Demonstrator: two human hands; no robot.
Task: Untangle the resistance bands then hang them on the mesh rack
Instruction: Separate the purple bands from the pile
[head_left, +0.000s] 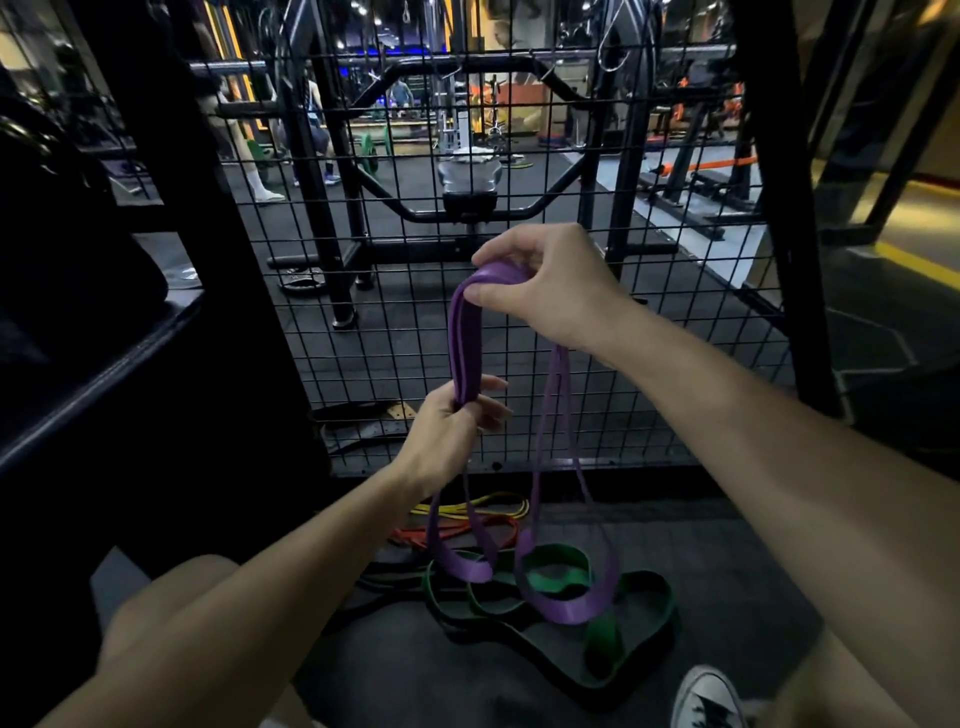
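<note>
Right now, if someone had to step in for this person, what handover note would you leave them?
Right hand: fingers pinch the top fold of the purple band, held up in front of the mesh rack.
Left hand: closed around the same band lower down; its loops hang to the floor.
On the floor: green band under the purple loops, red band and yellow band behind, a black band to the left. Whether purple is free of green cannot be told.
Done: purple lifted out of the pile.
Left: finish freeing purple, hang it, then untangle and hang the others. No band shows on the rack.
</note>
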